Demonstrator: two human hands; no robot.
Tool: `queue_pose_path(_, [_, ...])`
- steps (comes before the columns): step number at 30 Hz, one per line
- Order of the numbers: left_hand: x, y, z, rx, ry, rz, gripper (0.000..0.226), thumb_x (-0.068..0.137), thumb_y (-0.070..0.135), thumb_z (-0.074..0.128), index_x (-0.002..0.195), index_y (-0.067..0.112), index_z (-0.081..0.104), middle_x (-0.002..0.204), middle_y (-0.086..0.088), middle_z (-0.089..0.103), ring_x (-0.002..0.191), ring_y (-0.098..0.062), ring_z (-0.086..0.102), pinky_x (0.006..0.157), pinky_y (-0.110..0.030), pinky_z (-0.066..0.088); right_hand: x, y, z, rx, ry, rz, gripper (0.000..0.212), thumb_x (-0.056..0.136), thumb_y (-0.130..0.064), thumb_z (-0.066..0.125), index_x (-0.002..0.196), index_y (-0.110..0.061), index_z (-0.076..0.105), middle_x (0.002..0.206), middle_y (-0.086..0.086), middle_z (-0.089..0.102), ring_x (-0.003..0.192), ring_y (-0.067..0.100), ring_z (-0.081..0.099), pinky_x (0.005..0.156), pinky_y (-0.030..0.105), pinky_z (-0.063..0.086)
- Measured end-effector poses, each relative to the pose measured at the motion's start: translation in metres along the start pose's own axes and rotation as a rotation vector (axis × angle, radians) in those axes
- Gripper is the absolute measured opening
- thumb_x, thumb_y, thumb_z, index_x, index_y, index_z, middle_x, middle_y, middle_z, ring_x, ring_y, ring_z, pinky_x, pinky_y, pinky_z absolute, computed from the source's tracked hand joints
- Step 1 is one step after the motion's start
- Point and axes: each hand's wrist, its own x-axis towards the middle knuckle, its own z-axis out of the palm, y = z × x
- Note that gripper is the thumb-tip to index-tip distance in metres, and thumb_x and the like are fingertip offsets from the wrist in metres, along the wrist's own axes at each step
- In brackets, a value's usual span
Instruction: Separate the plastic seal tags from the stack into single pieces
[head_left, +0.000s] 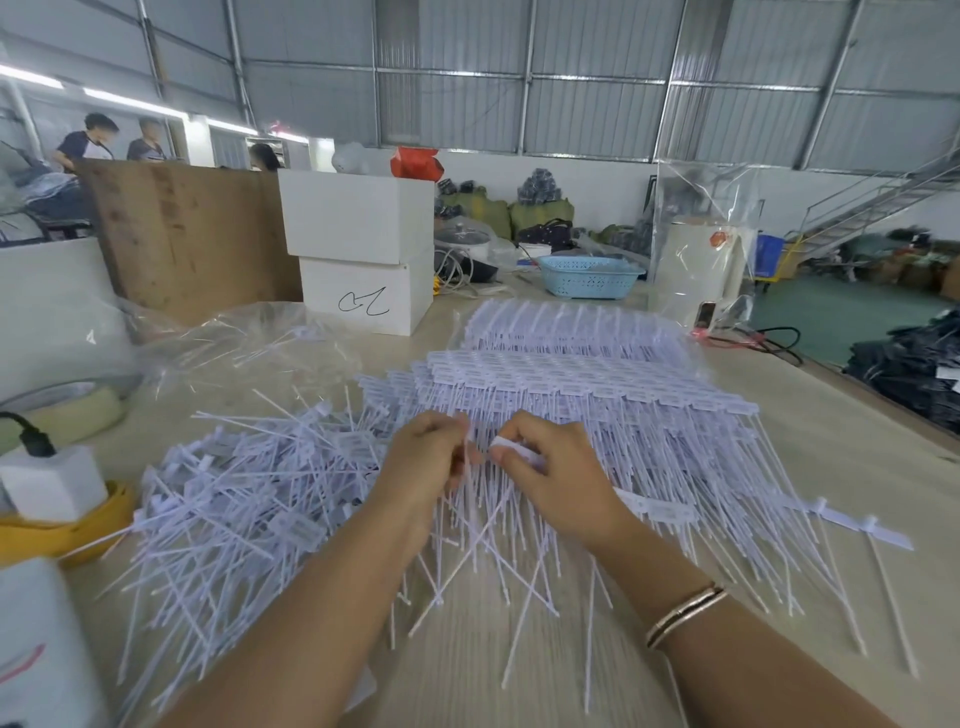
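Head view: left hand (426, 457) and right hand (550, 467) pinch blurred seal tags (511, 451).

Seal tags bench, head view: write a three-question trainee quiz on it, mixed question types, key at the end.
1. True or false: the loose pile of single tags lies on the side of the left hand.
2. Which holds a white tag head pinched in its fingers? A) the right hand B) the blue basket C) neither
3. Fill in: the joined tag strips lie stacked on the ____.

Key: 1 true; 2 A; 3 table
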Motion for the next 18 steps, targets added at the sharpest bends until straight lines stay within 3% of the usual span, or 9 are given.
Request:
queue_pose_path(2, [0.003,0.006,-0.008,-0.064,0.135,0.021,0.021,0.095,0.021,0.054,0.076,0.016,0.052,0.047,0.007,0.058,0.044,-0.006,0.044,0.051,-0.024,0.034,0.0,-0.002,-0.001,0.02,0.063,-0.001,0.018,0.091,-0.026,0.058,0.074,-0.029,0.053,0.048,-0.011,0.045,0.045,0.009,0.041,0.058,0.02,0.026])
queue_pose_path(4, [0.004,0.012,-0.021,0.182,0.27,0.221,0.02,0.096,0.025,0.051,0.076,0.02,0.051,0.051,0.007,0.059,0.042,-0.002,0.046,0.049,-0.026,0.033,0.0,-0.003,-0.002,0.039,0.08,0.007,0.011,0.092,-0.03,0.056,0.081,-0.032,0.057,0.049,-0.012,0.044,0.044,0.008,0.042,0.059,0.02,0.026])
queue_pose_path(6, [0.003,0.017,-0.031,0.46,0.362,0.423,0.018,0.095,0.029,0.048,0.078,0.025,0.051,0.057,0.006,0.06,0.046,-0.006,0.053,0.048,-0.026,0.037,-0.001,-0.003,-0.003,-0.015,0.07,0.014,0.01,0.095,-0.027,0.055,0.096,-0.024,0.064,0.057,-0.018,0.047,0.049,0.004,0.046,0.063,0.024,0.03])
queue_pose_path(9, [0.005,0.017,-0.045,0.807,0.455,0.454,0.015,0.094,0.029,0.045,0.083,0.028,0.055,0.059,0.003,0.059,0.055,-0.02,0.056,0.051,-0.027,0.042,-0.003,-0.003,0.0,-0.074,-0.012,0.038,0.03,0.096,-0.019,0.041,0.117,-0.019,0.063,0.078,-0.022,0.047,0.067,0.002,0.048,0.079,0.031,0.031])
queue_pose_path(12, [0.008,0.014,-0.056,1.163,0.514,0.353,0.016,0.094,0.03,0.048,0.103,0.029,0.061,0.094,-0.004,0.063,0.085,-0.028,0.056,0.075,-0.038,0.042,-0.004,-0.001,0.002,-0.026,-0.052,0.06,0.054,0.085,-0.012,0.036,0.134,-0.033,0.046,0.073,-0.015,0.05,0.06,-0.002,0.038,0.073,0.025,0.027])
queue_pose_path(14, [0.009,0.011,-0.055,1.238,0.554,0.426,0.028,0.092,0.031,0.054,0.118,0.024,0.061,0.116,-0.01,0.052,0.105,-0.031,0.047,0.087,-0.044,0.037,-0.005,0.0,0.003,-0.05,-0.097,0.049,0.065,0.087,-0.008,0.038,0.131,-0.054,0.024,0.077,0.003,0.056,0.068,0.001,0.038,0.079,0.023,0.024])
queue_pose_path(16, [0.007,0.011,-0.043,1.055,0.406,0.632,0.027,0.092,0.031,0.055,0.115,0.022,0.064,0.115,-0.008,0.052,0.105,-0.027,0.048,0.087,-0.041,0.04,-0.006,0.001,0.006,-0.064,-0.124,0.013,0.072,0.09,-0.003,0.041,0.129,-0.057,0.012,0.097,-0.004,0.053,0.075,0.001,0.042,0.086,0.014,0.02])
queue_pose_path(18, [0.002,0.009,-0.025,0.77,0.105,0.622,0.024,0.093,0.041,0.047,0.1,0.027,0.065,0.09,0.006,0.06,0.084,-0.012,0.057,0.071,-0.023,0.042,-0.007,0.001,0.011,-0.082,-0.11,-0.05,0.078,0.089,0.002,0.043,0.132,-0.054,0.007,0.111,-0.021,0.04,0.073,0.003,0.049,0.091,0.007,0.015])
